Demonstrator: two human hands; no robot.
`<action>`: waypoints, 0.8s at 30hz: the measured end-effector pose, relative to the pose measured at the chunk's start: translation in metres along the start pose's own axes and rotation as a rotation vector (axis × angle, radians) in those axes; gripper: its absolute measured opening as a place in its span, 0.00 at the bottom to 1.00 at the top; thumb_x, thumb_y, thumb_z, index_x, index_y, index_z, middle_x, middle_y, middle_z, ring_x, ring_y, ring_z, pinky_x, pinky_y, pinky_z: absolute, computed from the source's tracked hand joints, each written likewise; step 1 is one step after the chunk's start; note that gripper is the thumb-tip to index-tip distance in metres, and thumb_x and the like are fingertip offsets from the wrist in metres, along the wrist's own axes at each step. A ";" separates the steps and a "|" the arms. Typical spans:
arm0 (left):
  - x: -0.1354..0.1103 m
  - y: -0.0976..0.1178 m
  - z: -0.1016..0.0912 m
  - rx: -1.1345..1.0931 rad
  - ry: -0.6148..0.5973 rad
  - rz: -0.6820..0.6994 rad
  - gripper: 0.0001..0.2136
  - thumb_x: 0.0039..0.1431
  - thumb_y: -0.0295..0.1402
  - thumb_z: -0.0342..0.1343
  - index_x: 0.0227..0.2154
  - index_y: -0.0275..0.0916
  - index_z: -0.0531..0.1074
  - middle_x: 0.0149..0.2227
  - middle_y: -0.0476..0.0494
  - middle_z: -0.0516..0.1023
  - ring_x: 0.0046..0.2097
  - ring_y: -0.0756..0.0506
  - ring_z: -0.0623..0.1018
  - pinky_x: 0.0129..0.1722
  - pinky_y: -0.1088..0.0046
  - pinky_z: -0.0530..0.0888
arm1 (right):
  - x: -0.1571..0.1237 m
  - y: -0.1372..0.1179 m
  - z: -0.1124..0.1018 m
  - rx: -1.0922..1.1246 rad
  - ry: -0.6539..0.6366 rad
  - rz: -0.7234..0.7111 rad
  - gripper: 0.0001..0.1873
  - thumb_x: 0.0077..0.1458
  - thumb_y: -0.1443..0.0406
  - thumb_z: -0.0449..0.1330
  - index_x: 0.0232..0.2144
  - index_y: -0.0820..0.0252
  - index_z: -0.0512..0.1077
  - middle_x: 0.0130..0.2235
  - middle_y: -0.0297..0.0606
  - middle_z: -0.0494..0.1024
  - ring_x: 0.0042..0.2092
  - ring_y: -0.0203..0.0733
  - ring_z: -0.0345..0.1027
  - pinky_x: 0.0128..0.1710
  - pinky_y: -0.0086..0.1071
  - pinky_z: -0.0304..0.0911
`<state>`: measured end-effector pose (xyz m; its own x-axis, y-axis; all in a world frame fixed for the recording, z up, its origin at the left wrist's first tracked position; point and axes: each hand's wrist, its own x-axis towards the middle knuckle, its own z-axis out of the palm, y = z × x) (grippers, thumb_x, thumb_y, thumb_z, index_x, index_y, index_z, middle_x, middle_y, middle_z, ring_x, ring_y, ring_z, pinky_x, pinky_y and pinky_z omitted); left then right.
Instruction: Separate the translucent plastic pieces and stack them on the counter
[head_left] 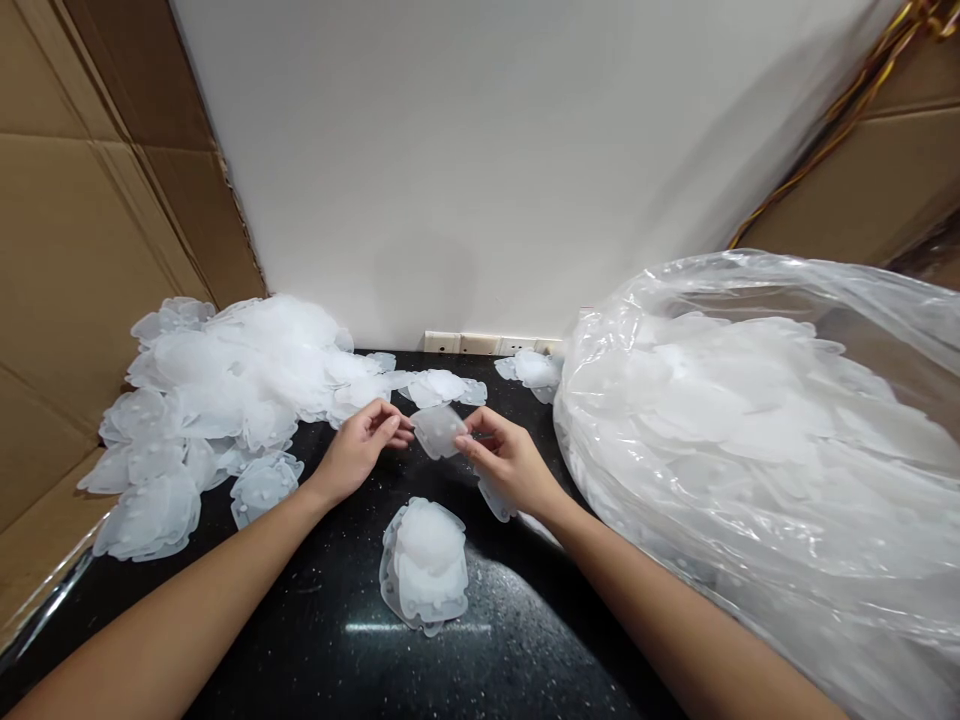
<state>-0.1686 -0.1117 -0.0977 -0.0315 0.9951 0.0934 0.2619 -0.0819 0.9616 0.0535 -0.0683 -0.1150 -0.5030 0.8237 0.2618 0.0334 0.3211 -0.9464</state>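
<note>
Translucent plastic piece (435, 432), one, left of the clear bag (598, 440): presumably light, bendable, slippery, best taken by its rim; right hand (510, 458) pinching its edge, left hand (360, 445) half-curled alongside, grip unclear.

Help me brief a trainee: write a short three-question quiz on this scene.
1. True or false: the right hand pinches a translucent piece.
2. Where is the plastic bag? A) on the person's left; B) on the person's right; C) in the left hand.
3. Fill in: on the black tabletop, the nearest stack lies ____ the left forearm and the right forearm.

Key: 1 true; 2 B; 3 between.
</note>
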 end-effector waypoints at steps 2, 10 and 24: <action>0.006 -0.006 -0.010 0.392 0.162 0.218 0.06 0.60 0.37 0.54 0.36 0.41 0.72 0.44 0.40 0.78 0.52 0.37 0.74 0.56 0.53 0.69 | 0.001 -0.002 0.001 0.243 -0.040 0.167 0.17 0.52 0.50 0.63 0.31 0.56 0.66 0.29 0.34 0.73 0.30 0.38 0.65 0.28 0.31 0.56; 0.023 -0.043 -0.039 0.881 0.082 0.241 0.13 0.58 0.33 0.55 0.46 0.42 0.76 0.58 0.37 0.72 0.61 0.31 0.64 0.60 0.46 0.61 | 0.002 -0.004 0.000 0.464 -0.071 0.358 0.24 0.40 0.49 0.72 0.29 0.59 0.71 0.23 0.28 0.66 0.23 0.30 0.54 0.22 0.26 0.47; 0.019 -0.035 -0.030 1.153 0.186 0.054 0.16 0.61 0.31 0.54 0.51 0.43 0.73 0.57 0.38 0.72 0.59 0.31 0.66 0.55 0.49 0.64 | -0.017 -0.021 0.021 -0.214 -0.472 0.035 0.08 0.54 0.60 0.65 0.33 0.58 0.73 0.37 0.35 0.66 0.38 0.38 0.64 0.40 0.32 0.61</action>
<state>-0.2074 -0.0918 -0.1221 -0.1096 0.9606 0.2553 0.9846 0.0697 0.1606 0.0437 -0.0988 -0.1040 -0.8317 0.5509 0.0697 0.2082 0.4258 -0.8805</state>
